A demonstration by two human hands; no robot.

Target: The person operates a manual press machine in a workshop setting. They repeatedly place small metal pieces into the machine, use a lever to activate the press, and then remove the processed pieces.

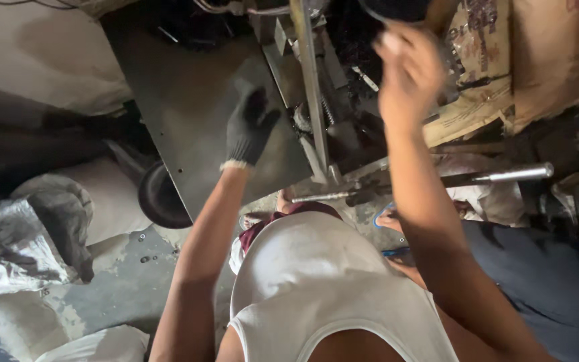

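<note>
1. While the gloved left hand [249,129] lies flat and open on the dark metal plate [196,100], holding nothing, the work looks mid-way.
2. Raised beside the upright metal bar [311,87], the bare right hand [410,74] is curled; I cannot tell what it grips.
3. Counted: one plate, one glove, two hands.

The left hand [249,131], covered by a dark glove, was stretched forward with its fingers spread flat. The bare right hand [409,77] was raised higher, fingers curled loosely, blurred.
</note>
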